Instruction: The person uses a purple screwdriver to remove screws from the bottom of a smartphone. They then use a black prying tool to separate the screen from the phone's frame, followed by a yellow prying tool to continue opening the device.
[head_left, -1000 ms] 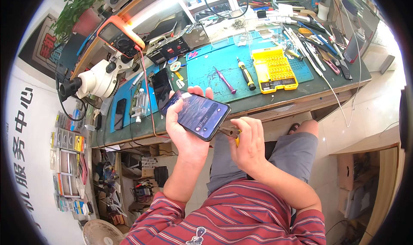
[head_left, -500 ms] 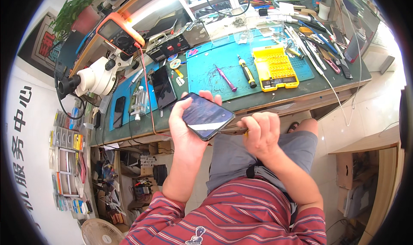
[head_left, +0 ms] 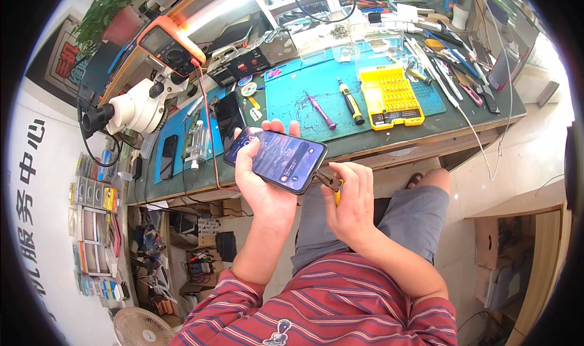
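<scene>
Held in my left hand [head_left: 264, 194] is a dark smartphone [head_left: 280, 159], its lit screen facing up and tilted. The thumb lies over the screen and the fingertips curl round the far edge. My right hand [head_left: 353, 206] closes on a small pair of pliers [head_left: 329, 180] with dark metal jaws and yellow handles. The jaws are at the phone's lower right end. From here I cannot tell whether they grip anything at that edge. Both hands are above my lap, just in front of the bench.
On the blue work mat [head_left: 286, 106] lie a purple screwdriver [head_left: 319, 109] and a yellow-black screwdriver [head_left: 351, 104], beside an open yellow bit case [head_left: 392, 100]. A tablet-like dark device [head_left: 229, 114], a white microscope [head_left: 137, 112] and an orange multimeter [head_left: 170, 47] stand left. Loose tools [head_left: 453, 66] crowd the right.
The phone has turned flatter and its screen now shows a lit display. My right hand has moved left and closer to it, and the pliers' jaws show more clearly.
</scene>
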Demonstrator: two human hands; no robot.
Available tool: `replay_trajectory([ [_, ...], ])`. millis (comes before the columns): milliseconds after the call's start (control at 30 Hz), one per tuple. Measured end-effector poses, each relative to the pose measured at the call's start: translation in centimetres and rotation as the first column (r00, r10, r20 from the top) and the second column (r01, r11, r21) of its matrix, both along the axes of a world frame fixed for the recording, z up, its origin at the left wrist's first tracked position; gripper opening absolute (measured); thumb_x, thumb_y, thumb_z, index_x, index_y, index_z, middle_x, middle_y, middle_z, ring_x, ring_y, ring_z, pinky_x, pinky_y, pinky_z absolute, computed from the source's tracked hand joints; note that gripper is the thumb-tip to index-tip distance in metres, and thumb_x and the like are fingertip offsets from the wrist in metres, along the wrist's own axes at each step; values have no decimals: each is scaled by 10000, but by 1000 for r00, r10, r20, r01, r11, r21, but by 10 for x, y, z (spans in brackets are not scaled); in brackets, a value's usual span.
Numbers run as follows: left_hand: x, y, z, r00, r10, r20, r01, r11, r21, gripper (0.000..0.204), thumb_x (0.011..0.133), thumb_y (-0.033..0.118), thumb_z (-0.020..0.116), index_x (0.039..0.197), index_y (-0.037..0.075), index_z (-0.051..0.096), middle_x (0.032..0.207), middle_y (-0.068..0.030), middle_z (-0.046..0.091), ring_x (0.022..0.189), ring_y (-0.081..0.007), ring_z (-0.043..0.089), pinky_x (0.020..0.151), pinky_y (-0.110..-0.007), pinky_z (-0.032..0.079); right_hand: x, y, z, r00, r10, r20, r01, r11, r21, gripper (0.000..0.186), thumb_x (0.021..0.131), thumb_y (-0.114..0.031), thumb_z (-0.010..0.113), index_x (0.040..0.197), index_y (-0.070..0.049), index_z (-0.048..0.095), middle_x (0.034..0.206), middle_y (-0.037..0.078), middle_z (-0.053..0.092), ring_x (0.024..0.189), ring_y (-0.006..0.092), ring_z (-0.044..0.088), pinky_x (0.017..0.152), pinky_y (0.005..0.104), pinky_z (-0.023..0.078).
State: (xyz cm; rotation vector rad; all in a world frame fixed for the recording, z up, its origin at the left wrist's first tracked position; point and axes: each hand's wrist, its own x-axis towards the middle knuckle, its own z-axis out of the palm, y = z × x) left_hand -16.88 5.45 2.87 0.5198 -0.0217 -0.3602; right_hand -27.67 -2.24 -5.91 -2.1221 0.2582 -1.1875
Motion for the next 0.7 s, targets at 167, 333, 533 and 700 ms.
replay_trajectory([
  [167, -2, 0, -1, 999, 0, 46, -1, 1000, 17, 230, 936, 95, 590, 1158, 113, 532, 1165, -135, 600, 1193, -293, 609, 1153, -546, 448, 1, 5, -2, 1000, 4, -24, -4, 1000, 30, 543, 789, -26, 767, 1275, 3, 525, 1137, 185, 562, 1007, 381, 550, 882, 462, 452],
  [333, -2, -3, -5, 996, 62, 66, -62, 998, -1, 374, 962, 120, 560, 1315, 214, 481, 1184, -116, 615, 1189, -314, 619, 1102, -551, 491, 1, 8, -2, 1000, 10, -16, -10, 999, 36, 498, 810, -30, 753, 1254, 6, 532, 1127, 187, 565, 1003, 379, 552, 880, 462, 455],
  [533, -4, -1, -6, 995, 24, 99, -23, 1000, -8, 430, 973, 130, 553, 1377, 251, 466, 1211, -116, 608, 1188, -289, 616, 1119, -554, 472, -1, 13, 2, 999, 22, -23, -20, 996, 83, 475, 820, -29, 745, 1243, 16, 532, 1110, 188, 571, 995, 382, 552, 878, 459, 458],
  [700, -2, -5, -8, 984, 120, 132, -112, 992, -66, 295, 948, 113, 569, 1237, 113, 513, 1219, -150, 592, 1243, -352, 572, 1139, -531, 445, -2, 19, 5, 999, 31, -43, -26, 994, 110, 415, 810, -16, 742, 1171, 4, 537, 1035, 171, 560, 921, 373, 547, 819, 451, 461],
])
